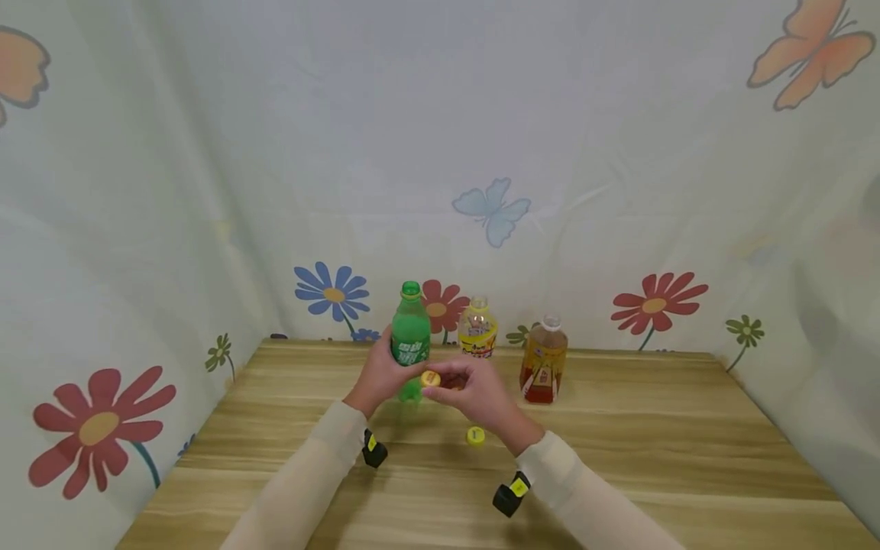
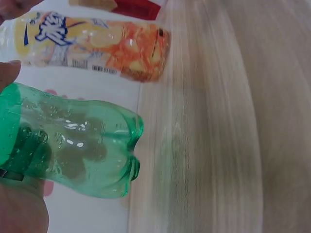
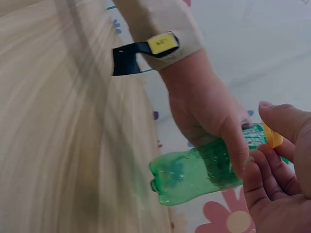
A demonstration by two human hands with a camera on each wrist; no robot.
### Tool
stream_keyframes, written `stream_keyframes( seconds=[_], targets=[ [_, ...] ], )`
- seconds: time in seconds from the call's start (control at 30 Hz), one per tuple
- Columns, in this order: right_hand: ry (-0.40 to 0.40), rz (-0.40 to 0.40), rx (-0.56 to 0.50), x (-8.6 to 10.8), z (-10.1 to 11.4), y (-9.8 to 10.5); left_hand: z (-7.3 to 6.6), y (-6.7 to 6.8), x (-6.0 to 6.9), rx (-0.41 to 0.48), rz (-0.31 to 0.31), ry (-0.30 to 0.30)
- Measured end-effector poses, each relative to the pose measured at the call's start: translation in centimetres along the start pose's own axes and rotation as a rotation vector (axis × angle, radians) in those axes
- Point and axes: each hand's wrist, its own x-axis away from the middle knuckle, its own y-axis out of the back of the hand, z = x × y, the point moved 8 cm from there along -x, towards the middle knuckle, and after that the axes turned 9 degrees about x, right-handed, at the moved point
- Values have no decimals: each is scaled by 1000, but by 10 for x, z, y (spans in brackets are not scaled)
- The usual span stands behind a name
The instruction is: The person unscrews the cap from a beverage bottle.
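Observation:
My left hand (image 1: pixel 376 374) grips a green plastic bottle (image 1: pixel 410 328) around its middle. The bottle is upright with its mouth uncapped, and its base (image 2: pixel 124 150) seems raised off the table. Between thumb and fingertips, my right hand (image 1: pixel 484 389) pinches an orange-yellow bottle cap (image 1: pixel 430 379) in front of the green bottle's label. That cap (image 3: pixel 273 137) also shows in the right wrist view. A bright yellow cap (image 1: pixel 475 436) lies on the table below my right hand. Just behind the hands is a clear bottle with a yellow label (image 1: pixel 477 332), its mouth uncapped.
To the right stands an uncapped bottle of reddish-brown drink (image 1: pixel 543 367). The wooden table (image 1: pixel 639 443) ends at a white curtain (image 1: pixel 385 137) printed with flowers and butterflies. Black wrist mounts (image 1: pixel 510 496) hang under both sleeves.

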Motion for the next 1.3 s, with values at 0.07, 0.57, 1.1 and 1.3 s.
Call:
stream_keyframes(
  seconds=[0.07,0.57,1.1,1.3],
  targets=[
    [-2,21,10,1,-4,-7,2,1,-2,-1,-3,13],
    [-81,112,132,0,-36,-60,18,4,-16,41,20,9],
    [-140,207,239,3,-53,-87,36,6,-22,68,7,62],
    [-112,221,289,3,-50,-90,38,1,-22,80,18,66]
  ],
)
